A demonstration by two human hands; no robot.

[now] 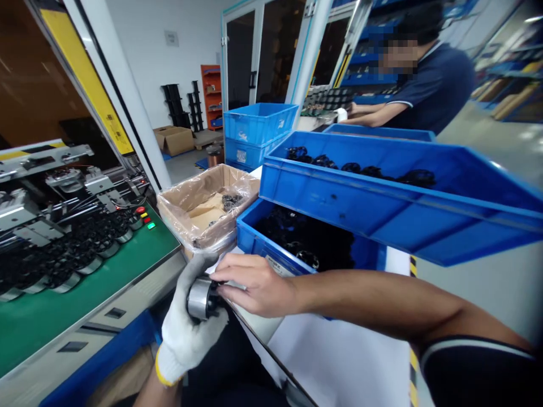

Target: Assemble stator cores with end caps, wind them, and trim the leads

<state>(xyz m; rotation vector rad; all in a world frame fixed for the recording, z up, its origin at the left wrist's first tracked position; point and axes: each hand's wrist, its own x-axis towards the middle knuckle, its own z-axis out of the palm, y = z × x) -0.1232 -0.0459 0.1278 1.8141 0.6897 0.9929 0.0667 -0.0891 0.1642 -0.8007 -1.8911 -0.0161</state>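
My left hand (pixel 186 330), in a white work glove, is wrapped round a small round metal part (pixel 200 298) with a black end. My bare right hand (pixel 254 285) comes in from the right, its fingers pinched on the black end of the same part. Both hands meet just in front of a lower blue bin (pixel 250 237) full of black round parts. A second blue bin (pixel 382 195) with a few black parts rests tilted on top of it.
A green-topped machine (pixel 55 305) at left carries rows of black and metal parts, with red, yellow and green buttons (pixel 146 219). A plastic-lined cardboard box (pixel 203 206) stands behind my hands. More blue bins (pixel 257 133) are further back. Another person in dark blue (pixel 428 90) works at the far right.
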